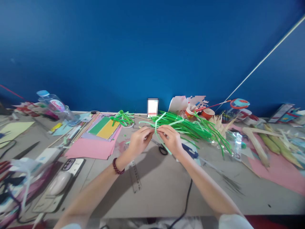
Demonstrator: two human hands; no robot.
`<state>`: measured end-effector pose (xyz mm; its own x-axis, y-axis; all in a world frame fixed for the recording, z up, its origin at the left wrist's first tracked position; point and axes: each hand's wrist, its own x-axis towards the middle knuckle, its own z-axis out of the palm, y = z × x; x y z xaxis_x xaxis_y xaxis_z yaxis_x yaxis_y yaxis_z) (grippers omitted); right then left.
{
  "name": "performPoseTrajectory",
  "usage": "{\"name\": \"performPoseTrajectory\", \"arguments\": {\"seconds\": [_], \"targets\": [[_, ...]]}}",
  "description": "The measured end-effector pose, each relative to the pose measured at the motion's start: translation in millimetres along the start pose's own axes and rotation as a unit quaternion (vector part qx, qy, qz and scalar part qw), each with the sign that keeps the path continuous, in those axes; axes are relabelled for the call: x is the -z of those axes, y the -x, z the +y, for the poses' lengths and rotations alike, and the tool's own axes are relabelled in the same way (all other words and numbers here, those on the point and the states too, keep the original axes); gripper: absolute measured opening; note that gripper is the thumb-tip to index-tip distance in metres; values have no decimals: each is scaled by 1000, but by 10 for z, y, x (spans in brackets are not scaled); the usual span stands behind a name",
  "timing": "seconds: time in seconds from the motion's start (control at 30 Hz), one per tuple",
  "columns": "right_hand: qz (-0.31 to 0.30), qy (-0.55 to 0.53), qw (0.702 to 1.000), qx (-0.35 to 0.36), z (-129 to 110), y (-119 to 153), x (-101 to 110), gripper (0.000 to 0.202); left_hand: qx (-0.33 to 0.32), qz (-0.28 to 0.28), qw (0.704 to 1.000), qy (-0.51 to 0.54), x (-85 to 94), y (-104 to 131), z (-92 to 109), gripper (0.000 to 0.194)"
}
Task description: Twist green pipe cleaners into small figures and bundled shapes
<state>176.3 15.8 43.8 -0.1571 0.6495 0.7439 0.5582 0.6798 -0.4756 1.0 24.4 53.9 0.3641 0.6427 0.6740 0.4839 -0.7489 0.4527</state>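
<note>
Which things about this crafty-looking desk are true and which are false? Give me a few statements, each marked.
1. The left hand and right hand both have fingers on pale green strips. True.
2. The right wrist is adorned and the left is bare. False: the dark red bracelet is on the left wrist.
3. Green-and-yellow sheets lie over pink paper. True.
4. A clear ruler shows below the left hand in the picture. True.
5. The ruler lies on the pink paper. False: it lies on the table, apart from that paper.
</note>
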Motion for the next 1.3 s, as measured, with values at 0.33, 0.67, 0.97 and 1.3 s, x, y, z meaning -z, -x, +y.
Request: {"name": "performPoseTrajectory", "arguments": {"seconds": [0.33, 0.67, 0.97, 1.3], "targets": [[-48, 9, 999, -13, 43, 1, 29, 16, -24, 6, 997, -76, 4, 19, 22, 15], [-39, -39, 998, -17, -43, -16, 46, 13, -64, 10, 991, -115, 0, 32, 0, 16], [-49, -88, 995, -5, -55, -90, 109, 11, 25, -33, 995, 94, 109, -71, 33, 15], [-54, -64, 996, 3, -22, -92, 125, 13, 57, -55, 989, 128, 149, -106, -14, 12]]}}
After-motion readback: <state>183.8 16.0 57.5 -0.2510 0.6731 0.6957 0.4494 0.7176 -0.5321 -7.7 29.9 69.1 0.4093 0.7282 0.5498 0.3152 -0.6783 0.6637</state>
